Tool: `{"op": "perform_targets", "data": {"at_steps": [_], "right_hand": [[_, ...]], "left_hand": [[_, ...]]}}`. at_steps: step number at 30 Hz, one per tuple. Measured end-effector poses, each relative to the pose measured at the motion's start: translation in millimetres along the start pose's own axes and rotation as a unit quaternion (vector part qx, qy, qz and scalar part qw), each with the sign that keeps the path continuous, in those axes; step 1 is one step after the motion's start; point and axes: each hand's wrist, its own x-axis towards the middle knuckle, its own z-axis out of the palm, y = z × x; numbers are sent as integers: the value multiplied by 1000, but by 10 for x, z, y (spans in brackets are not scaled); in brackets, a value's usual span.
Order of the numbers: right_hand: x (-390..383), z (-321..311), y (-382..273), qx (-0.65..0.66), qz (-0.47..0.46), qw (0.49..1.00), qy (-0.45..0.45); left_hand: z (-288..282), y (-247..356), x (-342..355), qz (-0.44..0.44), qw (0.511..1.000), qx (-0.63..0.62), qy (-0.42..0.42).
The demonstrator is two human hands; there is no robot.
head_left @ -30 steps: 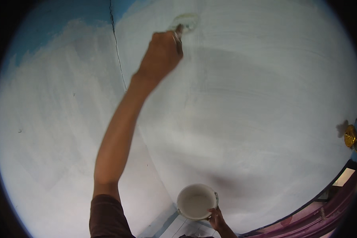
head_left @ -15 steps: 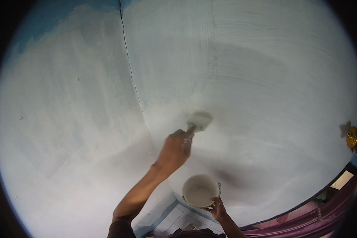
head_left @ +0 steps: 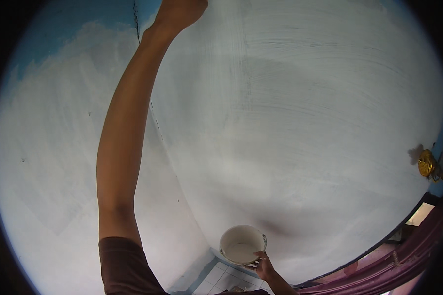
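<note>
**A:** Reading from the largest parts down, what is shown, and what has changed?

**B:** Two walls meet at a cracked corner: the right wall [head_left: 305, 123], pale and streaked, and the left wall [head_left: 59, 142], pale below a blue area [head_left: 88, 12] at its upper edge. My left forearm [head_left: 125, 118] crosses in front of both. Half a second ago my left hand [head_left: 181, 14] was low on the right wall, just above the bucket [head_left: 239, 237], with a brush; it is now at the upper edge of the view.

**A:** What does the shift signify?

**B:** In my judgement, the wall work has gone to the upper part of the right wall. The brush is out of sight, and my left fingers are cut off by the frame, so I cannot tell whether they are closed on it.

**A:** And the container?

**B:** The bucket, white and round, is held near the foot of the corner as seen from above, over the tiled floor [head_left: 209, 280]. My right hand [head_left: 265, 268] grips its near right side, thumb over the rim, fingers beneath. Inside, a pale liquid [head_left: 240, 252], probably paint, lies low; its depth cannot be read.
</note>
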Motion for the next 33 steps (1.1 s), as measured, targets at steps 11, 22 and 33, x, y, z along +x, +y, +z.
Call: {"op": "perform_targets", "data": {"at_steps": [11, 22, 33], "right_hand": [[88, -33, 81, 23, -8, 999, -33], [110, -71, 137, 7, -13, 1000, 5], [47, -1, 262, 47, 0, 999, 18]], "left_hand": [[299, 246, -852, 1, 996, 12, -91], [455, 1001, -2731, -125, 965, -30, -227], [556, 1351, -4066, -230, 930, -188, -217]]}}
